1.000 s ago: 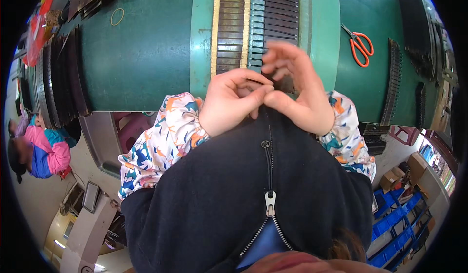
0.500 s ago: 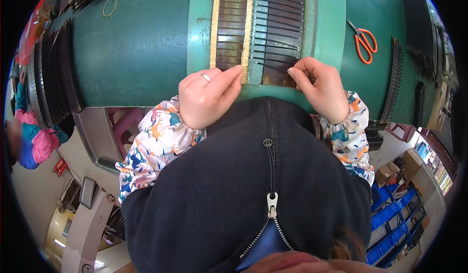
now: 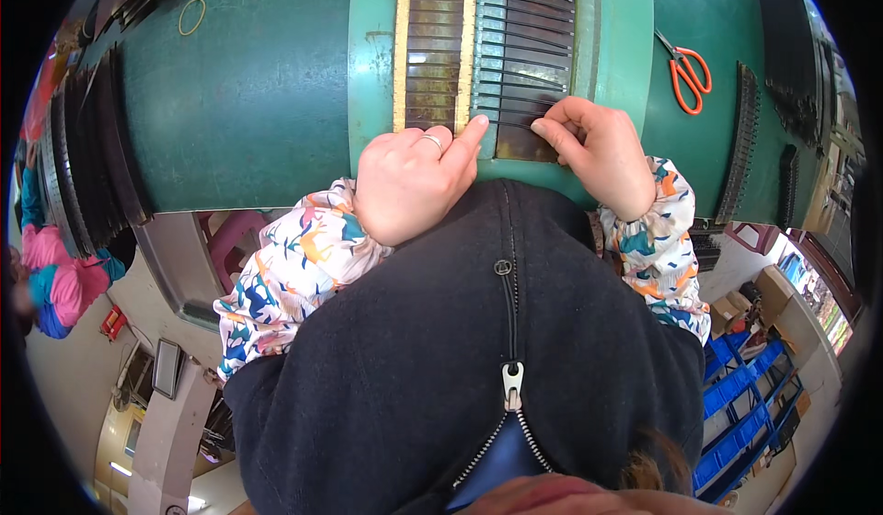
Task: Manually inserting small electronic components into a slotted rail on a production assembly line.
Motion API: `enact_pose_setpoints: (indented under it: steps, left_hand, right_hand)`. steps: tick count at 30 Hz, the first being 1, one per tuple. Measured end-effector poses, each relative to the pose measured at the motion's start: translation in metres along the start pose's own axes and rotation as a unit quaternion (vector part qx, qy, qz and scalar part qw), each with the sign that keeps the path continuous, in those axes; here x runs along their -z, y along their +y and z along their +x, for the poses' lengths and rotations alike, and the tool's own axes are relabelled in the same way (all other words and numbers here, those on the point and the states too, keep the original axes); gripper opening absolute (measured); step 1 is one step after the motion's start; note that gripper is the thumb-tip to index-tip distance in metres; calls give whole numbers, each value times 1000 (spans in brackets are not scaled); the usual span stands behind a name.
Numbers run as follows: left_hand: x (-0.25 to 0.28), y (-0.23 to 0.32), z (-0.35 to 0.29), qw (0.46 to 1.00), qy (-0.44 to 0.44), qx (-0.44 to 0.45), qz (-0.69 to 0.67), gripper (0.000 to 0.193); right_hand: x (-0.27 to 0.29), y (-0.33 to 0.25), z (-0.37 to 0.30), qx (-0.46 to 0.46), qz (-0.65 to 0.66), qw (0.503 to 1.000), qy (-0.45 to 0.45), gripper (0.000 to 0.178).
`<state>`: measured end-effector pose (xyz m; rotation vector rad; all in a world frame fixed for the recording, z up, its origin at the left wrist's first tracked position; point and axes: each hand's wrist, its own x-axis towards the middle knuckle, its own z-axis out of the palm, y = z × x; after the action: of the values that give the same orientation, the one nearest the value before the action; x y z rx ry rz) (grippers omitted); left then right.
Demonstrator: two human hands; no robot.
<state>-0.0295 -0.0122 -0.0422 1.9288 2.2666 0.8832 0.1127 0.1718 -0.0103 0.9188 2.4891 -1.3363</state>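
Observation:
My right hand (image 3: pixel 600 152) is closed, thumb and forefinger pinching the right end of a thin black strip (image 3: pixel 511 125). The strip lies across the near end of a green board (image 3: pixel 368 74). At the strip's left end, my left hand (image 3: pixel 418 179) rests with its forefinger stretched out and the other fingers bent; its thumb is mostly hidden. Several more thin black strips (image 3: pixel 529 55) lie side by side across a dark panel farther up the board. Left of them, yellow rulers (image 3: pixel 465 55) border a brownish lined panel (image 3: pixel 434 69).
Orange-handled scissors (image 3: pixel 688 78) lie right of the board, near a dark toothed bar (image 3: pixel 739 147). Stacks of dark strips (image 3: pixel 115 138) stand at the table's left end, with more (image 3: pixel 786 51) at far right. A rubber band (image 3: pixel 191 17) lies at upper left. Another person (image 3: pixel 64 271) is at far left.
My left hand has moved right, its forefinger reaching past the yellow ruler to the strip's left end. My right hand has shifted slightly left, and the strip now lies nearly level.

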Motion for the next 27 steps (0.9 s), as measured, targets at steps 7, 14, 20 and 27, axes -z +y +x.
enact_pose_setpoints:
  steps: [7, 14, 20, 27]
  left_hand:
    - [-4, 1, -2, 999, -4, 3, 31, 31]
    - [1, -1, 1, 999, -30, 10, -17, 36]
    - [2, -7, 30, 1000, -10, 14, 24, 33]
    - [-13, -11, 33, 993, -31, 31, 105, 32]
  right_hand:
    - [-3, 10, -6, -43, 44, 997, 50, 26]
    - [15, 20, -3, -31, 49, 987, 151, 20]
    - [10, 12, 35, 263, -132, 931, 215, 10]
    - [0, 9, 44, 294, -197, 912, 208, 10]
